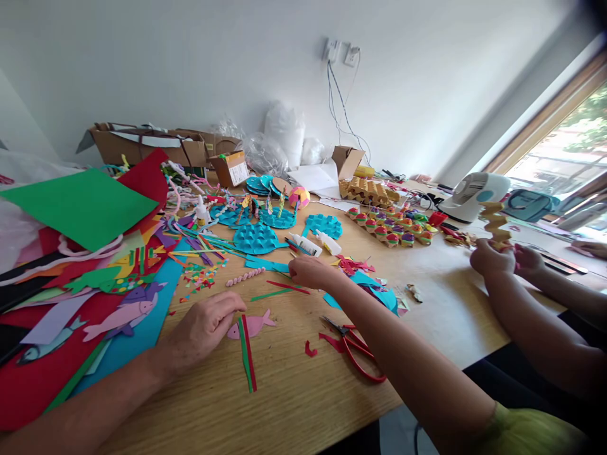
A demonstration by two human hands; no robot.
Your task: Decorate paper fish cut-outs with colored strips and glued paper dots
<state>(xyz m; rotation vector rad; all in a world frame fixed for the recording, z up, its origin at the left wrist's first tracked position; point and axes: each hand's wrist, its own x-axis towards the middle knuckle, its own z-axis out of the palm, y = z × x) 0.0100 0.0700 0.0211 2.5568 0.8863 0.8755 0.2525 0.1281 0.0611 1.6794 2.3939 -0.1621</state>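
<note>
My left hand (pixel 203 327) is low over the wood table with its fingers curled together. Its fingertips are beside the head of a pink paper fish (pixel 255 325); what they hold, if anything, is hidden. Across the fish lie a green paper strip (pixel 246 355) and a red paper strip (pixel 250 357), side by side. My right hand (pixel 313 273) reaches forward with closed fingers, just in front of a white glue bottle (pixel 306 245); its grip is hidden. More thin strips and a pink twisted piece (pixel 245 277) lie between the hands. Red-handled scissors (pixel 358 351) rest under my right forearm.
Coloured paper sheets (pixel 90 205) and cut fish crowd the left. Blue egg-carton pieces (pixel 255 237) and painted cartons (pixel 391 226) stand farther back. At right, a co-worker's hands (pixel 493 258) hold a yellowish carton piece (pixel 494 221) near a white machine (pixel 474 196).
</note>
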